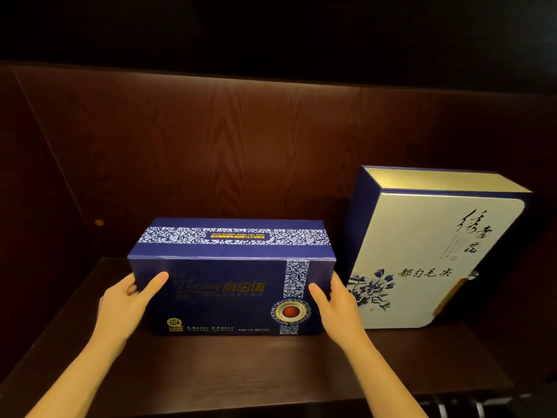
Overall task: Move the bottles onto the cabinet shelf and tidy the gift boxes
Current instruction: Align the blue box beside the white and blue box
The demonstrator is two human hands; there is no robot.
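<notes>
A dark blue gift box [229, 285] with white floral bands stands upright on the dark wooden cabinet shelf [241, 366]. My left hand [129, 300] grips its left end, thumb on the front face. My right hand [337, 303] grips its right end the same way. To the right, a taller cream and blue gift box [428, 254] with black calligraphy and a blue flower stands upright, leaning slightly. No bottles are in view.
The shelf's back panel [241, 152] and left side wall [36, 206] are dark wood grain, lit from above. A small round peg hole [99, 222] sits on the left wall. Metal bars [458, 408] show below the shelf's front edge at lower right.
</notes>
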